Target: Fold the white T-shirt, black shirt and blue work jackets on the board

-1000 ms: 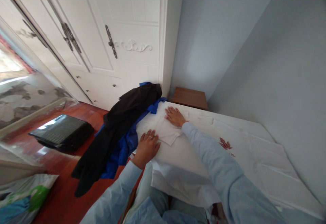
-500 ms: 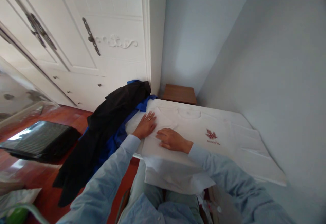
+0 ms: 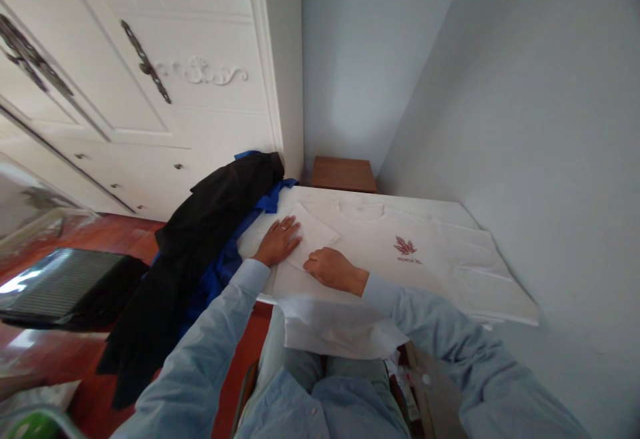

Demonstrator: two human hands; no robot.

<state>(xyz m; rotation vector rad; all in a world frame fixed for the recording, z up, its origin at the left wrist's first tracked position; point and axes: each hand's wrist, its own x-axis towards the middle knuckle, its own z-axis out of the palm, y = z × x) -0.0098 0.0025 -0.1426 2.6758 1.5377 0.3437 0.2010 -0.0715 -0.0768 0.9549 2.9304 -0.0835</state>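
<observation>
A white T-shirt (image 3: 400,226) with a red leaf print (image 3: 405,246) lies flat on a white table (image 3: 450,207). Its left sleeve (image 3: 314,231) is folded in over the body. My left hand (image 3: 278,240), a ring on one finger, lies flat with fingers spread on the shirt's left edge, touching that sleeve. My right hand (image 3: 330,269) rests close beside it on the near edge of the folded sleeve, fingers curled down onto the cloth. Whether it pinches the fabric is hidden. The shirt's hem hangs over the table's near edge onto my lap.
A black garment (image 3: 200,226) over a blue one (image 3: 227,259) drapes off the table's left end toward the red wood floor. White wardrobe doors (image 3: 150,92) stand behind. A brown wooden stand (image 3: 343,174) sits in the corner, a dark flat case (image 3: 60,286) on the floor at left.
My right hand drew back from the far sleeve toward me, and my left hand moved forward onto the sleeve. The sleeve now lies folded over the shirt. My head turned right.
</observation>
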